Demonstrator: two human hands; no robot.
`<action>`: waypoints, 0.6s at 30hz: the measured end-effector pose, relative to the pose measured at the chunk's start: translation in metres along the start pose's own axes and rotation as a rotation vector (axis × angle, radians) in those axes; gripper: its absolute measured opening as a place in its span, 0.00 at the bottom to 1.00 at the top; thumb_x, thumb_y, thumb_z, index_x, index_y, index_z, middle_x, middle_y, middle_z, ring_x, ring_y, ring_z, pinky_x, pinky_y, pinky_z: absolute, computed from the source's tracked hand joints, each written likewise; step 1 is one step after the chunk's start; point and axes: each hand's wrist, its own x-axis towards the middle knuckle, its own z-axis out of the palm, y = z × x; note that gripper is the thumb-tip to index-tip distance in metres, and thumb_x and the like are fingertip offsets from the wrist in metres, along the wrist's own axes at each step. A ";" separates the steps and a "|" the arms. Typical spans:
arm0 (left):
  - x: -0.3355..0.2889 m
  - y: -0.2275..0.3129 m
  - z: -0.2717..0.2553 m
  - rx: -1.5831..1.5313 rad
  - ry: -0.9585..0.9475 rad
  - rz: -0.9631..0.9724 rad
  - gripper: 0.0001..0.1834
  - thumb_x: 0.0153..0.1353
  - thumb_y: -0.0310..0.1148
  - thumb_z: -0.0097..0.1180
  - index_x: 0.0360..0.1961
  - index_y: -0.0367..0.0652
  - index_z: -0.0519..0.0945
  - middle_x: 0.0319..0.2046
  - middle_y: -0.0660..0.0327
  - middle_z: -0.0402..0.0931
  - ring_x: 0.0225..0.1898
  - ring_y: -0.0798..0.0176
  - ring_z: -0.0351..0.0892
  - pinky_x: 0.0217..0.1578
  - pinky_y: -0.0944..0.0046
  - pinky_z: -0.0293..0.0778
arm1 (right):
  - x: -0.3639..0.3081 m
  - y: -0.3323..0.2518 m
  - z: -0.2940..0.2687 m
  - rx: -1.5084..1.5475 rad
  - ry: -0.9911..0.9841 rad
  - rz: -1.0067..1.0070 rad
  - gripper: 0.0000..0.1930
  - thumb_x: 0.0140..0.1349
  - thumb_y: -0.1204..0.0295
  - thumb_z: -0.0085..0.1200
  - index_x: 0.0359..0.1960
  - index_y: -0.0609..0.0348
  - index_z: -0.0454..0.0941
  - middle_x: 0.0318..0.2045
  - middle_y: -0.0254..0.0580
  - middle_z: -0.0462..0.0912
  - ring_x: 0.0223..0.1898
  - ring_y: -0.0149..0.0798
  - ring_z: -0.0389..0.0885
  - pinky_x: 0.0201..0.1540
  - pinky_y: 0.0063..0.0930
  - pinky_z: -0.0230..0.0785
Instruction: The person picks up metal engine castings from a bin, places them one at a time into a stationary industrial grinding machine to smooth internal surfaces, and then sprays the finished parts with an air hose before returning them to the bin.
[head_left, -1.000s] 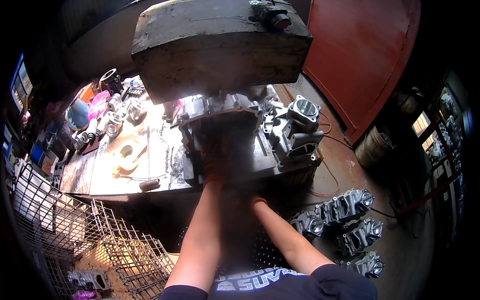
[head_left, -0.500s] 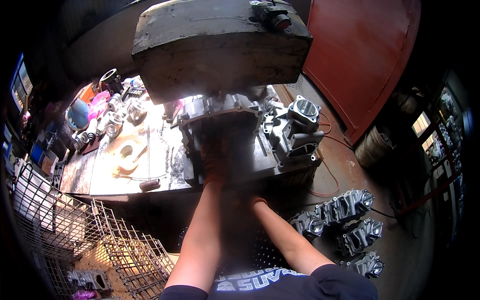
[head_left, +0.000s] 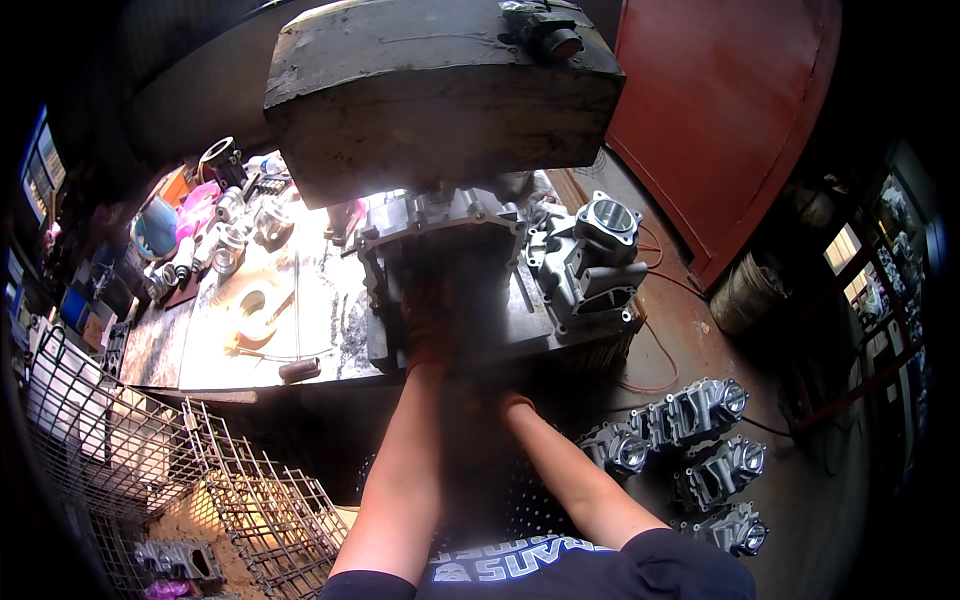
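Observation:
A silver metal casting (head_left: 440, 215), with bolt lugs along its rim, sits in the middle of the bench beneath a large grey machine head (head_left: 440, 145). My left hand (head_left: 430, 325), in what looks like a reddish glove, reaches into the dark hollow at the casting's front. Deep shadow hides its fingers, so what it touches cannot be told. Lower down, below the bench's front edge, my right hand (head_left: 512, 402) is almost wholly lost in the dark; only a reddish cuff shows at the wrist. To the right stands another silver casting (head_left: 590, 265) with a round flanged opening on top.
Several silver castings (head_left: 690, 410) lie on the floor at right. A wire-mesh basket (head_left: 260, 500) stands at lower left. Metal parts, a whitish ring (head_left: 255, 305) and a small brown cylinder (head_left: 300, 370) lie on the bench's left. An orange cable (head_left: 668, 350) crosses the floor near a red panel (head_left: 720, 120).

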 end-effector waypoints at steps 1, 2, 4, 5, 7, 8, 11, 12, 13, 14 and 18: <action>0.000 0.002 0.004 0.133 0.018 0.024 0.36 0.58 0.43 0.50 0.65 0.43 0.54 0.52 0.53 0.69 0.33 0.67 0.70 0.35 0.63 0.66 | 0.000 0.001 0.001 -0.011 -0.011 0.002 0.13 0.60 0.64 0.49 0.44 0.53 0.77 0.32 0.44 0.80 0.30 0.41 0.76 0.34 0.38 0.68; -0.001 0.004 0.008 0.267 0.039 0.045 0.35 0.58 0.43 0.50 0.64 0.43 0.54 0.52 0.52 0.69 0.33 0.67 0.70 0.35 0.63 0.66 | 0.001 0.002 0.002 -0.020 -0.025 0.001 0.13 0.60 0.64 0.50 0.44 0.53 0.77 0.33 0.44 0.80 0.30 0.41 0.76 0.34 0.38 0.68; 0.001 0.002 0.003 0.057 0.092 -0.014 0.35 0.51 0.40 0.55 0.62 0.46 0.61 0.53 0.53 0.68 0.51 0.56 0.65 0.56 0.53 0.54 | 0.000 0.003 0.002 -0.032 -0.043 0.004 0.13 0.60 0.64 0.50 0.44 0.53 0.77 0.33 0.44 0.80 0.30 0.41 0.76 0.34 0.38 0.68; 0.002 0.002 0.002 -0.028 0.110 -0.032 0.35 0.48 0.39 0.57 0.61 0.48 0.64 0.53 0.53 0.68 0.58 0.53 0.64 0.63 0.50 0.50 | 0.000 0.004 0.001 -0.037 -0.051 0.006 0.13 0.60 0.64 0.50 0.44 0.53 0.77 0.33 0.44 0.80 0.30 0.41 0.76 0.35 0.38 0.68; 0.001 0.002 0.005 -0.063 0.096 -0.036 0.35 0.48 0.39 0.57 0.60 0.47 0.65 0.53 0.52 0.68 0.57 0.52 0.64 0.63 0.50 0.51 | 0.000 0.002 0.001 -0.045 -0.065 -0.001 0.13 0.60 0.64 0.50 0.44 0.53 0.77 0.33 0.44 0.80 0.31 0.41 0.76 0.35 0.38 0.68; 0.000 0.002 0.006 -0.057 0.085 -0.038 0.35 0.48 0.39 0.57 0.60 0.47 0.65 0.53 0.52 0.68 0.57 0.52 0.65 0.63 0.50 0.51 | -0.001 0.000 0.001 -0.048 -0.074 -0.005 0.13 0.60 0.64 0.50 0.44 0.53 0.77 0.33 0.44 0.80 0.31 0.41 0.76 0.35 0.39 0.68; -0.003 0.004 0.015 -0.003 0.057 -0.042 0.34 0.48 0.39 0.57 0.60 0.47 0.65 0.52 0.52 0.69 0.56 0.52 0.66 0.63 0.50 0.51 | -0.001 -0.002 0.001 -0.059 -0.093 -0.008 0.13 0.60 0.64 0.50 0.44 0.53 0.77 0.34 0.44 0.80 0.31 0.41 0.76 0.36 0.39 0.68; -0.003 0.004 0.014 -0.061 0.073 -0.043 0.34 0.49 0.39 0.58 0.60 0.47 0.65 0.52 0.52 0.69 0.56 0.52 0.66 0.63 0.50 0.51 | -0.002 -0.001 0.000 -0.066 -0.096 -0.005 0.13 0.60 0.64 0.50 0.44 0.53 0.77 0.34 0.44 0.80 0.31 0.42 0.76 0.36 0.39 0.68; -0.003 0.004 0.012 0.052 0.075 -0.009 0.34 0.51 0.40 0.56 0.61 0.46 0.63 0.44 0.56 0.67 0.48 0.57 0.64 0.54 0.55 0.52 | -0.002 -0.001 0.000 -0.071 -0.101 -0.003 0.14 0.60 0.64 0.50 0.44 0.53 0.77 0.34 0.44 0.80 0.32 0.42 0.76 0.36 0.39 0.68; -0.004 0.005 0.011 0.166 0.082 0.025 0.35 0.53 0.41 0.55 0.62 0.44 0.60 0.37 0.60 0.65 0.39 0.62 0.62 0.45 0.59 0.53 | -0.003 0.000 -0.001 -0.072 -0.105 -0.001 0.14 0.60 0.64 0.50 0.44 0.53 0.77 0.34 0.45 0.80 0.32 0.42 0.76 0.36 0.39 0.68; 0.002 -0.006 -0.007 0.724 0.061 0.173 0.38 0.62 0.46 0.49 0.66 0.38 0.49 0.07 0.76 0.58 0.07 0.82 0.54 0.09 0.78 0.56 | -0.004 0.000 -0.003 -0.079 -0.121 -0.006 0.14 0.60 0.63 0.50 0.44 0.53 0.77 0.34 0.45 0.80 0.32 0.42 0.76 0.37 0.39 0.68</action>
